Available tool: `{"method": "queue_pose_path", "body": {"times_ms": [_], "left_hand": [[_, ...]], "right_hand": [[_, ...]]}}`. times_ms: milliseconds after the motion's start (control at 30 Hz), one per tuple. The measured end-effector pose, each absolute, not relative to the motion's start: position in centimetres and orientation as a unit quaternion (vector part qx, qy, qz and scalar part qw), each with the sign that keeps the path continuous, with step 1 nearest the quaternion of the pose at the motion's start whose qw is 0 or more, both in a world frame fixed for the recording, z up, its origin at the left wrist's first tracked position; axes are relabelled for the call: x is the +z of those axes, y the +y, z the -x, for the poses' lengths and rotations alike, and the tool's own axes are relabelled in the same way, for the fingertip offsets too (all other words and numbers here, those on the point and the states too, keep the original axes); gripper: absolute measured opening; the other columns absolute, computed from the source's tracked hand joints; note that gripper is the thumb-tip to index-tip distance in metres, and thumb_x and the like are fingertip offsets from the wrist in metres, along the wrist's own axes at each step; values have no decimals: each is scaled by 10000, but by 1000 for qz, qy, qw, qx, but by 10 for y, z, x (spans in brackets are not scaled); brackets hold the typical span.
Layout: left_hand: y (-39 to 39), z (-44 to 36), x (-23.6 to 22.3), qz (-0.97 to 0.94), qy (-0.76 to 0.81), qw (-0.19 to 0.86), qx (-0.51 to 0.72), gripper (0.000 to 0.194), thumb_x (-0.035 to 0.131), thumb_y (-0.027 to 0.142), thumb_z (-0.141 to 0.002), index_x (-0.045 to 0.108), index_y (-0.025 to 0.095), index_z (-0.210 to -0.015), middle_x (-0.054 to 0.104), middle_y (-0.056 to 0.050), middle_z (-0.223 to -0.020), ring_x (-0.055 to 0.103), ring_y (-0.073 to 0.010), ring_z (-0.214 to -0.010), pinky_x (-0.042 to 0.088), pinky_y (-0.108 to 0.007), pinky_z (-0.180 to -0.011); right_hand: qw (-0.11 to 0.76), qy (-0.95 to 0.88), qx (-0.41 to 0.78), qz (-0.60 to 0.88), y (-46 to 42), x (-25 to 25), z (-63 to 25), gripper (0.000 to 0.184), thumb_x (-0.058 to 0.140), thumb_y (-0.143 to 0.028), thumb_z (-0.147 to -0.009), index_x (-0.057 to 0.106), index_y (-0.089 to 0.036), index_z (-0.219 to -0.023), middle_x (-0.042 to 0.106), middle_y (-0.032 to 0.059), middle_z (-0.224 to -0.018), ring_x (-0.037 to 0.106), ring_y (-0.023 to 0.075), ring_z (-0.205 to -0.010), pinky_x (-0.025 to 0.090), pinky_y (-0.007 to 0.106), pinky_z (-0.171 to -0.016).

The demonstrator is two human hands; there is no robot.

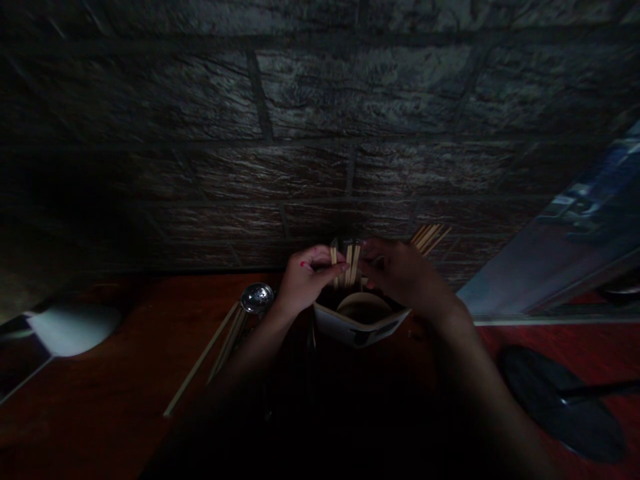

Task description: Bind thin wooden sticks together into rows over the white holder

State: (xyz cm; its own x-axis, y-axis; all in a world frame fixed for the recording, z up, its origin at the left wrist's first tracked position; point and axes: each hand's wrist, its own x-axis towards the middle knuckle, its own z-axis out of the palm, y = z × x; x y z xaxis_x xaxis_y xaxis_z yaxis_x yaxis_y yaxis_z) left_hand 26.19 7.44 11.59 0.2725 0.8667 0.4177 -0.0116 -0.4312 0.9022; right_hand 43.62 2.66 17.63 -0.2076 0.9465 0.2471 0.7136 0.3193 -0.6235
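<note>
Both hands meet over a small open box point(356, 329) on a reddish wooden table point(115, 387). My left hand point(306, 281) is closed in a pinch on short pale sticks point(349, 261) that stand upright in a clear wrapper. My right hand point(406, 272) is closed on the same bundle from the right side. A round cup-like rim point(363, 307) shows inside the box below the sticks. More thin sticks point(429, 237) fan out behind my right hand.
Long pale sticks point(210, 357) lie on the table left of the box, beside a shiny metal lid point(257, 297). A white rounded object point(70, 328) sits at far left. A dark round base point(563, 400) lies at right. A dark brick wall point(320, 133) rises behind.
</note>
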Motion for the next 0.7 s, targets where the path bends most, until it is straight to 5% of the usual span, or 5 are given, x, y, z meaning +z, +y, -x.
{"method": "queue_pose_path", "body": {"times_ms": [300,700], "left_hand": [[75,-262,115,-696,310,390,516,95,739,199,-756,675,167,-818,744,-31,-853,695,-157,-815,551,-285,-809],[74,-263,115,-689,322,397,514,110,744,213,-748,674,160,-813,747,-46,-866,703,-174,-829,557,-303,-820]], "right_hand": [[302,-757,187,549,31,173,-438,121,604,-138,-833,684,-171,-916,762,52,-866,712,191,-786,495,255,-665],[289,-766,152,554,33,173,-438,96,617,-130,-849,685,-170,-903,757,55,-877,704,181,-789,489,270,-693]]}}
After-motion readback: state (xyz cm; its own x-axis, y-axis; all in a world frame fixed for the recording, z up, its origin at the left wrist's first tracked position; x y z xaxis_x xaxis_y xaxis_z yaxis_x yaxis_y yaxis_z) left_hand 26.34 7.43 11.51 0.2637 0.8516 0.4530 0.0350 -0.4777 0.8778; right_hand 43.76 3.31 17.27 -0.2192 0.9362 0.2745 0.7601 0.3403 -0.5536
